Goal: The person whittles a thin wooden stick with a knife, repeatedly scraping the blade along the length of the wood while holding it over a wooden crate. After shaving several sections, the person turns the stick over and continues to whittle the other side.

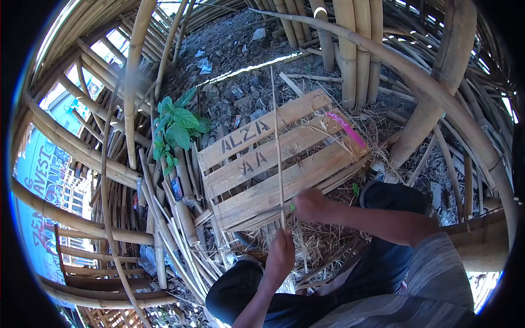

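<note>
My left hand (281, 255) is closed around the lower end of a long thin bamboo strip (278, 147), which stands up in front of a wooden crate. My right hand (314, 206) is closed on a knife (273, 209). A bit of green shows at the knife's handle, and the blade lies across the strip just above my left hand. Behind both hands is the slatted wooden crate (273, 172), lettered ALZA, with a pink label (346, 130) on its right side. Dry straw and shavings (314, 246) lie beneath my hands.
Bamboo poles (350, 54) and slatted bamboo walls surround me. A thick curved pole (426, 82) arches across the right. Left of the crate grows a leafy green plant (178, 126). Split bamboo strips (183, 254) lie by my left knee, and rubble (229, 54) covers the ground behind.
</note>
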Demonstrator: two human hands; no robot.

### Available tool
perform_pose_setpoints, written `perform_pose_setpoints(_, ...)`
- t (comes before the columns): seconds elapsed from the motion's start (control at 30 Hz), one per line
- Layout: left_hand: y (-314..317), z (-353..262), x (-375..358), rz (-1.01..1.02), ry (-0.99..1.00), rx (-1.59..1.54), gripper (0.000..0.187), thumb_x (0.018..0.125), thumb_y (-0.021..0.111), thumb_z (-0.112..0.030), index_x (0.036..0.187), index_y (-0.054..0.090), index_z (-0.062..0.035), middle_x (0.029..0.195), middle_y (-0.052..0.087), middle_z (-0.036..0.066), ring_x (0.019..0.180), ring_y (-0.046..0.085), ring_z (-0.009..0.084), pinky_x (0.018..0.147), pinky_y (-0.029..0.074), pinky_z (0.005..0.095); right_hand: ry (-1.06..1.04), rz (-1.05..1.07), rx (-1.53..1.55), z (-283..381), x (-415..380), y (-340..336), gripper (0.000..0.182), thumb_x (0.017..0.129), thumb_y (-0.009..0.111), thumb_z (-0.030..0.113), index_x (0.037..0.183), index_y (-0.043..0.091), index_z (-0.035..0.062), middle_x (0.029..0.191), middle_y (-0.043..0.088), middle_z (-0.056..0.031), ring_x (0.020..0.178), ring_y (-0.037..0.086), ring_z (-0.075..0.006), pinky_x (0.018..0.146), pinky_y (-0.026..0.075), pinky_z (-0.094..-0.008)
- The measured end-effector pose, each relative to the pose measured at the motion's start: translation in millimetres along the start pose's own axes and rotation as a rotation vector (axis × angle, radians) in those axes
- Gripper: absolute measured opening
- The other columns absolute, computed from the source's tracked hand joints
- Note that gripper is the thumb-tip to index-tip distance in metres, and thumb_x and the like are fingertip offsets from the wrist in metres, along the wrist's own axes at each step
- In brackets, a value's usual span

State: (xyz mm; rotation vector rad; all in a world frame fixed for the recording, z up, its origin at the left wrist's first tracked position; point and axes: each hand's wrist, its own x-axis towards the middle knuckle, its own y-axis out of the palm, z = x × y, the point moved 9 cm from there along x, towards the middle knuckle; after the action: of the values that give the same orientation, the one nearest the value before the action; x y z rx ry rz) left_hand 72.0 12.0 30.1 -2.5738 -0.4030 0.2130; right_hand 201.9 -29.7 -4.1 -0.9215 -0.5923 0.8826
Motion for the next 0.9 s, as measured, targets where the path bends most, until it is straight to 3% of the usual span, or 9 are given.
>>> perform_pose_setpoints(0.03,2,-3,-5,0.017,0.019,0.037,0.021,0.093,0.041,-0.012,0.078,0.036,0.0021,0.058,0.046,0.027,0.057,0.045,0.0485,0.046,0.030,0.0481,0.169,-0.037,0.023,-34,10,-10,0.023,0.071,0.060,0.023,0.066,0.061,0.0005,0.057,0.057,-0.0186,0.058,0.060,-0.0363,0.058,0.048,-0.0452)
perform_pose_setpoints(0.07,4,-10,-9,0.020,0.035,0.076,0.023,0.094,0.040,-0.013,0.075,0.035,-0.0007,0.053,0.040,0.010,0.047,0.040,0.0216,0.048,0.033,0.0353,0.338,-0.082,0.040,-70,18,-27,0.023,0.071,0.061,0.023,0.066,0.062,0.0005,0.057,0.057,-0.0182,0.057,0.060,-0.0365,0.058,0.048,-0.0454)
perform_pose_setpoints(0.17,14,2,-9,0.082,-0.040,-0.103,0.021,0.093,0.042,-0.014,0.079,0.036,0.0020,0.056,0.045,0.026,0.056,0.045,0.0473,0.046,0.030,0.0476,0.309,-0.159,-0.039,-83,19,-53,0.023,0.072,0.058,0.023,0.069,0.062,0.0003,0.065,0.061,-0.0186,0.061,0.063,-0.0310,0.059,0.051,-0.0414)
perform_pose_setpoints(0.33,17,12,-1,0.097,-0.079,-0.174,0.020,0.092,0.043,-0.012,0.080,0.036,0.0016,0.056,0.046,0.025,0.056,0.045,0.0472,0.046,0.032,0.0471,0.024,0.119,-0.080,0,3,-16,0.023,0.073,0.058,0.023,0.070,0.062,0.0005,0.065,0.061,-0.0191,0.062,0.063,-0.0301,0.059,0.051,-0.0413)
perform_pose_setpoints(0.43,19,7,-12,0.103,-0.067,-0.049,0.021,0.093,0.042,-0.013,0.080,0.036,0.0017,0.055,0.046,0.023,0.053,0.046,0.0446,0.046,0.033,0.0459,0.197,0.034,-0.091,-40,13,-38,0.022,0.074,0.058,0.020,0.068,0.062,-0.0002,0.067,0.061,-0.0197,0.061,0.062,-0.0324,0.057,0.050,-0.0415)
perform_pose_setpoints(0.5,20,7,-14,0.102,-0.114,-0.129,0.027,0.096,0.039,-0.017,0.074,0.036,-0.0018,0.054,0.037,0.004,0.048,0.034,0.0117,0.047,0.032,0.0300,0.375,-0.040,-0.033,-89,19,-56,0.022,0.074,0.059,0.020,0.065,0.061,-0.0005,0.068,0.061,-0.0201,0.060,0.061,-0.0331,0.056,0.050,-0.0413)
perform_pose_setpoints(0.6,17,8,-9,0.113,-0.086,-0.193,0.025,0.094,0.042,-0.018,0.078,0.036,0.0013,0.053,0.045,0.018,0.046,0.046,0.0332,0.045,0.032,0.0415,0.358,-0.104,-0.080,-101,15,-60,0.021,0.075,0.058,0.019,0.070,0.062,-0.0013,0.066,0.061,-0.0206,0.063,0.063,-0.0335,0.058,0.051,-0.0426)
perform_pose_setpoints(0.77,14,15,-1,0.135,-0.219,-0.334,0.026,0.095,0.038,-0.019,0.078,0.038,-0.0005,0.054,0.040,0.008,0.048,0.037,0.0176,0.048,0.033,0.0335,0.003,0.137,0.000,3,-9,-10,0.022,0.072,0.059,0.020,0.068,0.063,-0.0013,0.065,0.061,-0.0209,0.065,0.063,-0.0348,0.060,0.051,-0.0418)
perform_pose_setpoints(0.9,17,18,-8,0.150,-0.221,-0.271,0.026,0.095,0.039,-0.019,0.077,0.037,-0.0007,0.053,0.040,0.008,0.048,0.039,0.0175,0.048,0.033,0.0339,0.194,0.013,-0.063,-53,13,-37,0.023,0.071,0.059,0.022,0.069,0.063,-0.0009,0.065,0.061,-0.0205,0.065,0.063,-0.0341,0.061,0.051,-0.0418)
